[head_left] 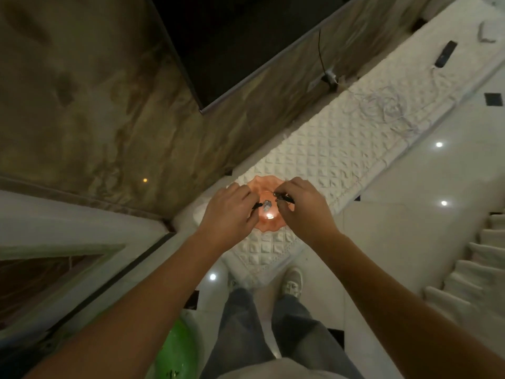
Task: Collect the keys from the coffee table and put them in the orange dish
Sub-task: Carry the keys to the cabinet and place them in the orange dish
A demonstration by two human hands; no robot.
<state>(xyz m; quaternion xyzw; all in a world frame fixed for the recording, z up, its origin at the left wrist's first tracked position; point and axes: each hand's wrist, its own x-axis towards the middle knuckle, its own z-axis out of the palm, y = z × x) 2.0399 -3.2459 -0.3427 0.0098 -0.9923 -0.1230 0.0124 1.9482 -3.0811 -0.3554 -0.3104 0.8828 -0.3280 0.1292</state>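
Orange dish [266, 227] sits directly beneath both hands — right hand [302, 207] pinches a dark key [285, 198], left hand [229, 212] pinches another [257, 206], both held crosswise above the bowl.

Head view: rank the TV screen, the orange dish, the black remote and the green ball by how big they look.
1. TV screen
2. Green ball, cut off by the arm and close to the camera, so unsure
3. Orange dish, partly hidden by both hands
4. Black remote, farthest away

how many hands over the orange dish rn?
2. The left hand is over the left side of the orange dish, the right hand over its right side. Each pinches a small dark key-like item; more may be hidden under the fingers.
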